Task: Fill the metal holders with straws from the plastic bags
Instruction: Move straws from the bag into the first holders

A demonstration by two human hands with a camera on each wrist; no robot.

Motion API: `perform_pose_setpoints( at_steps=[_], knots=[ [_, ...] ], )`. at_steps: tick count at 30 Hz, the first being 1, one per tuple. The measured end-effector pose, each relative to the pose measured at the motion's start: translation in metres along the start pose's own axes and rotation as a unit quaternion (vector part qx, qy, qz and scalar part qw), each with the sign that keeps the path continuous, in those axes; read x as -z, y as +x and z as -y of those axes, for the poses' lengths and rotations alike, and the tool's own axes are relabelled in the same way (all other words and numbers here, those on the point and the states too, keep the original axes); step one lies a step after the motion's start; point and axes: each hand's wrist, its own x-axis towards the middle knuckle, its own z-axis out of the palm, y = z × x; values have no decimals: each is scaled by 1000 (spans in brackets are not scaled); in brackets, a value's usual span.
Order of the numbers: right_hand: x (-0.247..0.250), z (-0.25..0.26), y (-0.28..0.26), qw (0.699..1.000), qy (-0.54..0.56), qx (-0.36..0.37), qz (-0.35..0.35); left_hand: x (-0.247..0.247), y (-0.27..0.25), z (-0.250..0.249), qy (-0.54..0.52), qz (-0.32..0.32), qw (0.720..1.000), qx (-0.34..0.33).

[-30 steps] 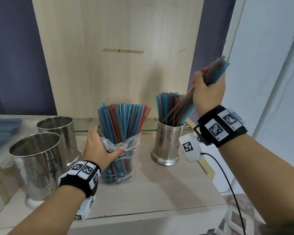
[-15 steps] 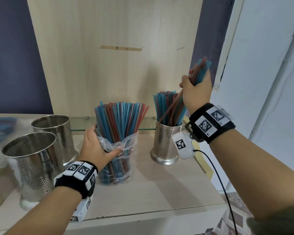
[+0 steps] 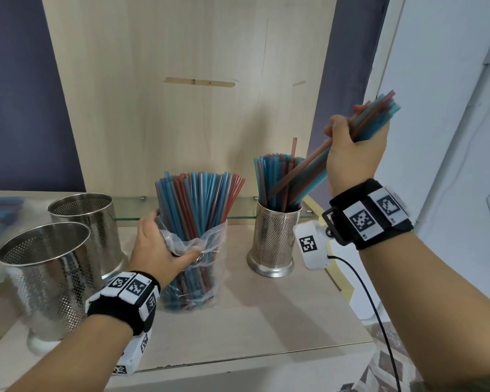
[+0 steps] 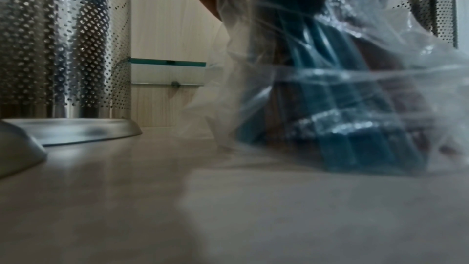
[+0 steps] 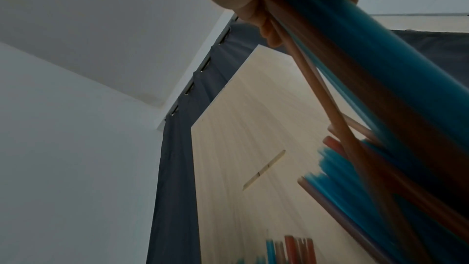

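Observation:
A clear plastic bag (image 3: 210, 239) (image 4: 380, 87) of blue and red straws (image 3: 201, 202) stands upright on the shelf, and my left hand (image 3: 159, 247) grips it around the middle. My right hand (image 3: 354, 148) grips a slanted bunch of straws (image 3: 374, 120) (image 5: 368, 67) above and to the right of a small perforated metal holder (image 3: 276, 236). The bunch's lower ends reach into that holder, which is part full of straws (image 3: 269, 171). One red straw sticks up higher than the rest. Two larger perforated holders (image 3: 79, 219) (image 3: 43, 281) stand at the left with nothing inside.
The wooden shelf (image 3: 266, 321) has a tall wooden back panel (image 3: 181, 80) and a low glass strip (image 3: 244, 205) behind the bag. A white wall (image 3: 450, 108) lies to the right, past the shelf edge. More blue straws (image 3: 0, 213) lie blurred at far left.
My right hand first came left over the small holder with its bunch, then rose and swung back right, tilting the straws more. My left hand stayed on the bag.

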Motion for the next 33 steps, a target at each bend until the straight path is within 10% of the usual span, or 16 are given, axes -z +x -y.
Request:
perform_pose_setpoints(
  at_steps=[15, 33],
  knots=[
    [-23, -38, 11, 980, -109, -36, 163, -1, 0, -1, 15, 0, 1000, 10],
    [-32, -73, -6, 917, -388, -38, 84, 1, -1, -1, 14, 4, 1000, 10]
  ],
)
